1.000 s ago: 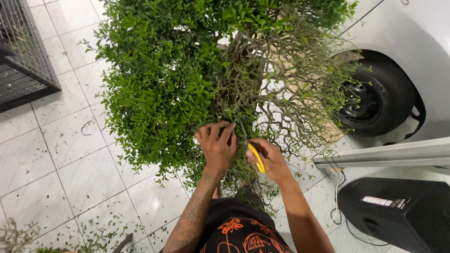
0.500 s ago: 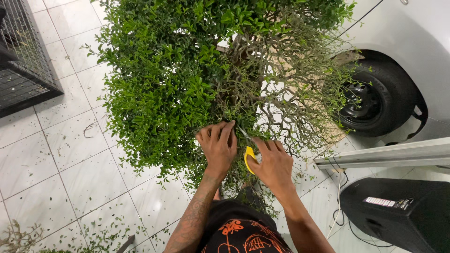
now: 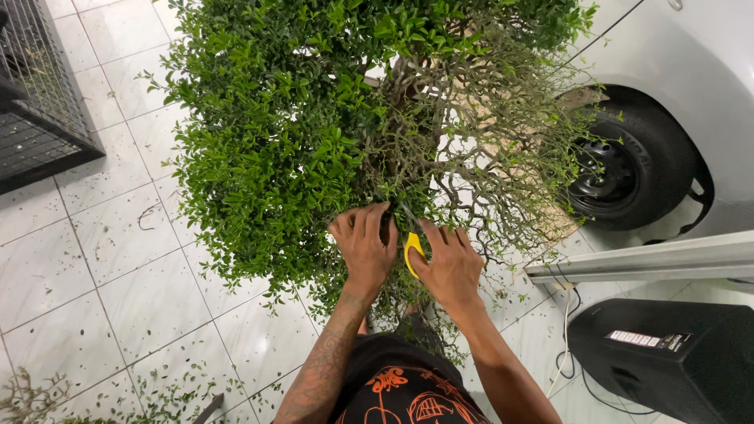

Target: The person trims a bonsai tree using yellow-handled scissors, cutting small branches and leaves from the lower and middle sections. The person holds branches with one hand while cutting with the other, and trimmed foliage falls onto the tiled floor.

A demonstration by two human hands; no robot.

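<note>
You are working over a bonsai-style small-leaved shrub (image 3: 314,133) that is filling the middle of the view: dense green foliage on the left, bare twiggy branches (image 3: 495,149) on the right. Your left hand (image 3: 365,245) is pressing into the near edge of the foliage, fingers together and curled down among the leaves, gripping or parting a clump; what exactly it is holding cannot be told. Your right hand (image 3: 448,267) is sitting just beside it, to the right, closed around the yellow handle (image 3: 412,253) of a cutting tool. The blades are pointing far into the twigs between the two hands and are mostly hidden. The hands are near each other, not touching.

Leaf clippings (image 3: 157,377) are lying scattered over the white tiled floor (image 3: 78,259) at near left. A wire cage (image 3: 39,102) is standing at far left. A car wheel (image 3: 628,165) is showing at far right, a black speaker box (image 3: 667,353) at near right.
</note>
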